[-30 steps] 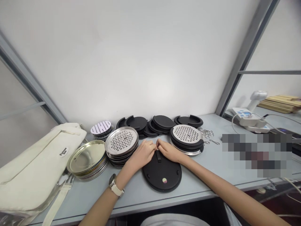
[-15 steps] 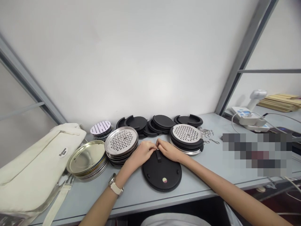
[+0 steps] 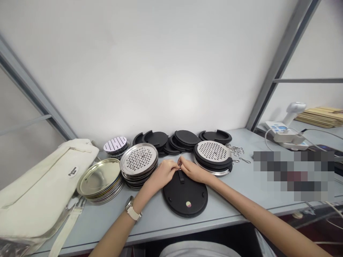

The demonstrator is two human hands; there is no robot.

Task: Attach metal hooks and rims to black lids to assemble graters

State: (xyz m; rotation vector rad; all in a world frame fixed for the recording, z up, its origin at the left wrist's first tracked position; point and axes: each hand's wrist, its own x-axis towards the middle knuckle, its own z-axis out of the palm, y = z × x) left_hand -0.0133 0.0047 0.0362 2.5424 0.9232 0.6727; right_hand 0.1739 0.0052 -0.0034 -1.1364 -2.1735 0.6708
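Two perforated-topped stacks (image 3: 139, 159) beside black disc (image 3: 183, 194), left hand (image 3: 164, 173) and right hand (image 3: 193, 170) pinched narrow

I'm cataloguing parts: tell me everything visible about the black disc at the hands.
The black disc is round, matte and perhaps plastic, lying flat on the grey table. It shows a short black tab, two small bumps and a two-tone round sticker. The left hand and right hand meet at its far edge, hiding some of it.

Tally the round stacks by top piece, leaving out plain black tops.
Perforated discs: 2
Gold plate: 1
Striped disc: 1
Total: 4
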